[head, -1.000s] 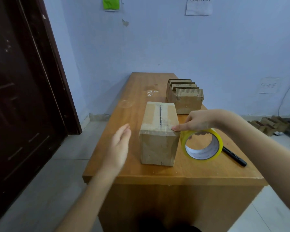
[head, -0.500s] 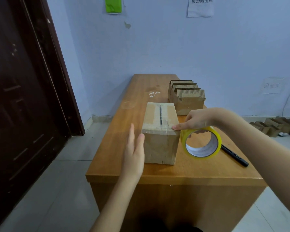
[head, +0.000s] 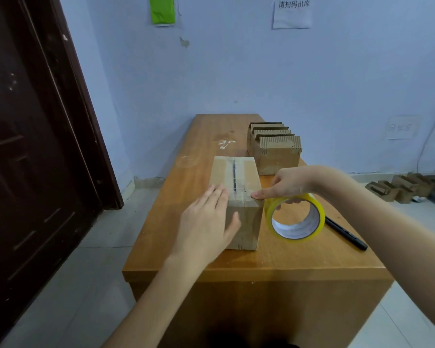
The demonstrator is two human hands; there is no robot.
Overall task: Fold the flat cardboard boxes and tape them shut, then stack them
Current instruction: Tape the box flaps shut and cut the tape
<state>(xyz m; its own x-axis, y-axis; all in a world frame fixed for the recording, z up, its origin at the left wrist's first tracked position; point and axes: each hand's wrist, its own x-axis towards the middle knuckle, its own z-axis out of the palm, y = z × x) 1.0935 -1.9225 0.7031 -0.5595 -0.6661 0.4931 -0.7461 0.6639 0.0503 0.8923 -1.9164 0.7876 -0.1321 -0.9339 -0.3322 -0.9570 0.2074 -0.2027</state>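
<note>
A folded brown cardboard box [head: 236, 177] stands on the wooden table [head: 261, 262], with clear tape over its top seam. My left hand [head: 207, 222] lies flat with straight fingers against the box's near left corner. My right hand [head: 285, 183] holds the yellow tape roll [head: 295, 217] just right of the box, and its fingertip presses the tape onto the box's top near edge. A stack of flat cardboard boxes [head: 274, 146] sits behind on the table's right side.
A black pen [head: 345, 233] lies on the table right of the tape roll. More cardboard pieces [head: 399, 188] lie on the floor at the right. A dark door [head: 30, 146] stands at the left.
My left hand has moved right from open air onto the box's near left corner. My right hand and the tape roll have stayed in place.
</note>
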